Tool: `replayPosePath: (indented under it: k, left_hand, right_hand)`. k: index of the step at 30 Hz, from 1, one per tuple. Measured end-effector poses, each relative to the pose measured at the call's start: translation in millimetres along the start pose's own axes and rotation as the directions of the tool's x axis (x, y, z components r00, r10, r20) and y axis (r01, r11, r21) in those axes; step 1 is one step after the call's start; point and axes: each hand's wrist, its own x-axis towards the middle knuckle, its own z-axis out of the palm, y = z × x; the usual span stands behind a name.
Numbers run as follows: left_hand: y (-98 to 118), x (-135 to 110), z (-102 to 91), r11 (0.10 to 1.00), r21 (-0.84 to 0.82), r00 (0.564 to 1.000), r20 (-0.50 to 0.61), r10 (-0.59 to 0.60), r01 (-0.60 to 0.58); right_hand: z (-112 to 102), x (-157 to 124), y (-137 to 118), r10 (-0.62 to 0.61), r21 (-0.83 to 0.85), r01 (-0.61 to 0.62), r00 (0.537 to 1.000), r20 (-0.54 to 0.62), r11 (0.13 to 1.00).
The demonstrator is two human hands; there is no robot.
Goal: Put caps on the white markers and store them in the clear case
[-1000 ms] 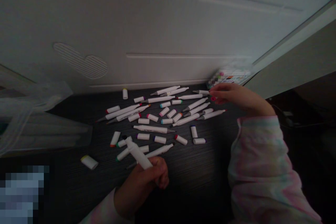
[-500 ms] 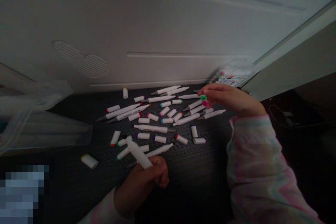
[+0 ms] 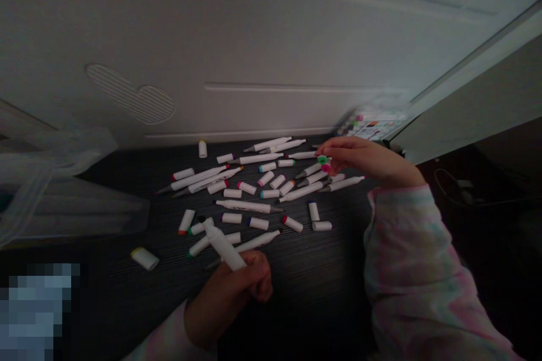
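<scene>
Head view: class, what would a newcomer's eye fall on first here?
First, the scatter of white plastic markers and loose colour-ended caps spread across the dark wood-grain tabletop. Near the front edge, the left hand grips a thick white marker slanting up-left. At the far right of the scatter, the right hand pinches two white caps ended green and pink.

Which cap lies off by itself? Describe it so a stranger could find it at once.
On the dark desk white markers and caps lie scattered before the wall. Left of the left hand, which grips a marker, one cap lies alone. Its end is yellow, and no other piece lies so far to the near left.
</scene>
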Motion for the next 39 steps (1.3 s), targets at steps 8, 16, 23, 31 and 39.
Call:
replayPosePath:
  k: [8, 16, 23, 31, 39]
  left_hand:
    - [0, 3, 0.3, 1.000, -0.005, 1.000, -0.003, -0.003, 0.003]
    - [1, -1, 1.9, 1.000, 0.005, 1.000, -0.015, -0.010, 0.010]
    - [1, 2, 1.9, 1.000, 0.005, 1.000, -0.011, -0.012, 0.012]
    - [3, 0, 1.8, 0.999, 0.022, 1.000, -0.012, -0.026, 0.026]
    - [0, -1, 1.2, 1.000, -0.005, 1.000, -0.023, -0.006, 0.005]
  right_hand:
    - [2, 6, 1, 0.025, -0.229, -0.038, 0.998, -0.057, 0.973]
    - [-1, 9, 5, 0.000, -0.293, -0.039, 0.992, -0.130, 0.955]
    - [-5, 12, 11, -0.061, -0.339, 0.023, 0.993, -0.104, 0.941]
    - [-1, 13, 9, -0.119, -0.432, 0.080, 0.991, -0.064, 0.898]
    - [13, 10, -6, -0.128, -0.454, 0.108, 0.992, -0.013, 0.884]
